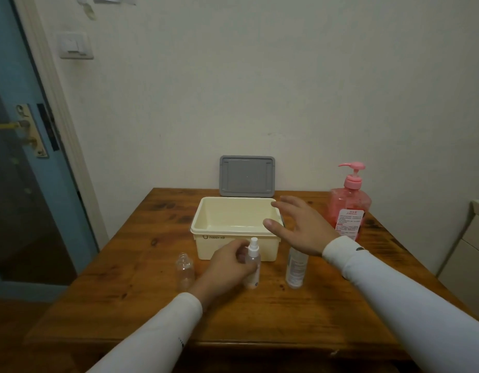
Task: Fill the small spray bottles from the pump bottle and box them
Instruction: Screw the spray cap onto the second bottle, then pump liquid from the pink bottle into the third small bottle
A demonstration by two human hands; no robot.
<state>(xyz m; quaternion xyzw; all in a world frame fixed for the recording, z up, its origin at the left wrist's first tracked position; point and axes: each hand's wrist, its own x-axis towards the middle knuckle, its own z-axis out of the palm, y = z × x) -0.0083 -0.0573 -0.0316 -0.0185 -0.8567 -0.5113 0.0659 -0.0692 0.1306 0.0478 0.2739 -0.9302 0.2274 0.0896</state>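
Observation:
My left hand (229, 261) grips a small clear spray bottle (253, 261) with a white spray head, upright on the wooden table (130, 292) in front of the cream box (206, 230). To its left a second small clear bottle (185, 270) stands with no cap. A taller clear bottle (296, 270) stands to the right, partly under my right wrist. With fingers spread and holding nothing, my right hand (300, 230) hovers over the box's right front corner. The pink pump bottle (348, 203) stands at the table's far right.
The box's grey lid (247, 175) leans upright against the wall behind the box. A blue door (23, 157) is at the left and a pale cabinet (467, 254) at the right of the table.

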